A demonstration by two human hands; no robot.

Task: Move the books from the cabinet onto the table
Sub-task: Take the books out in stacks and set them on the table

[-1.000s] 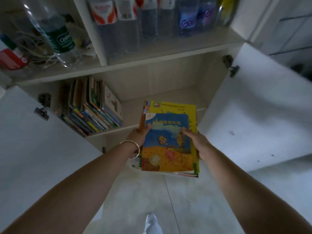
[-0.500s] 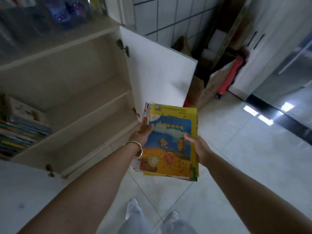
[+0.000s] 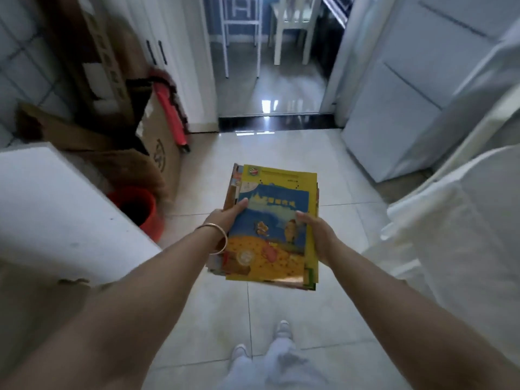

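Pale glossy floor tiles (image 3: 281,153) run ahead to a dark threshold and an open doorway, beyond which white chair legs (image 3: 289,38) stand on a reflective floor. Flattened brown cardboard boxes (image 3: 112,108) lean at the left wall, with a red plastic bucket (image 3: 138,209) below them and a white panel (image 3: 56,209) in the near left foreground. White draped fabric (image 3: 464,235) fills the right side.

The stack of thin colourful picture books (image 3: 271,229), yellow and blue cover uppermost, is held level in the air at about waist height, over the floor. The left hand (image 3: 225,218), a gold bangle (image 3: 215,239) at its wrist, grips the stack's left edge with the thumb over the cover. The right hand (image 3: 319,235) grips the right edge likewise. The fingers beneath are hidden.

Assessment: the carry step is in hand. No table is in view, so the next move calls for walking on to find it, then lowering the stack flat.

The stack's long axis runs away from the person, its top edge toward the doorway.
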